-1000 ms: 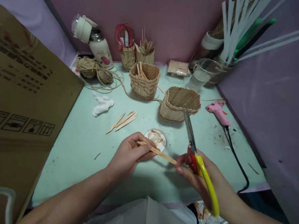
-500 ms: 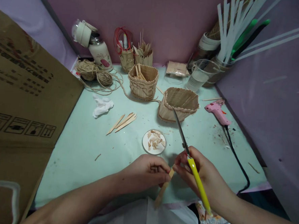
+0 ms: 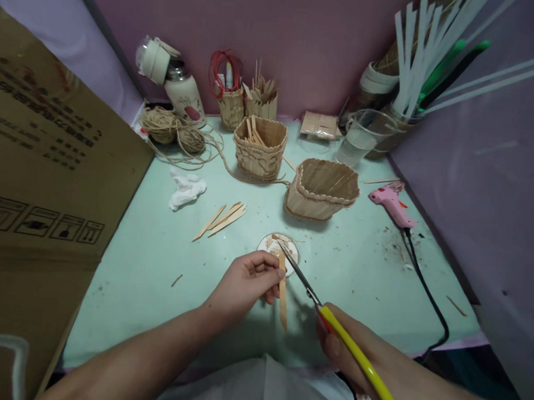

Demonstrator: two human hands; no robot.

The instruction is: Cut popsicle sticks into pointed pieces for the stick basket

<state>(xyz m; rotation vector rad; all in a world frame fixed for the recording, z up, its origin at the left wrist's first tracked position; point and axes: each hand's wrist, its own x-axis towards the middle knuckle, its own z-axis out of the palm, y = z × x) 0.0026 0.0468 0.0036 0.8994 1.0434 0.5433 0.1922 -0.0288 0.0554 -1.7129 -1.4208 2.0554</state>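
My left hand (image 3: 249,278) pinches a flat wooden craft stick (image 3: 282,300), which stands nearly upright in the view over the front of a small round dish (image 3: 298,257). Wood chips lie in that dish. In my right hand (image 3: 346,343) is a pair of scissors (image 3: 352,349) with long yellow handles. Their metal blades point up and left, the tips over the dish close to the stick's upper end. Whether the blades touch the stick I cannot tell. Several cut sticks (image 3: 220,220) lie to the left of the dish.
Two stick-built baskets (image 3: 260,163) (image 3: 316,200) stand behind the dish. At the right lies a pink glue gun (image 3: 391,204) with a black cord. Twine (image 3: 160,126), a bottle (image 3: 185,95) and crumpled tissue (image 3: 187,189) are at left, beside a cardboard box (image 3: 48,150). A plastic cup (image 3: 359,139) stands behind.
My left hand has moved up and left with the stick, now over the dish. My right hand has let go of the stick, and the scissors' tips have come down to the stick's upper end.
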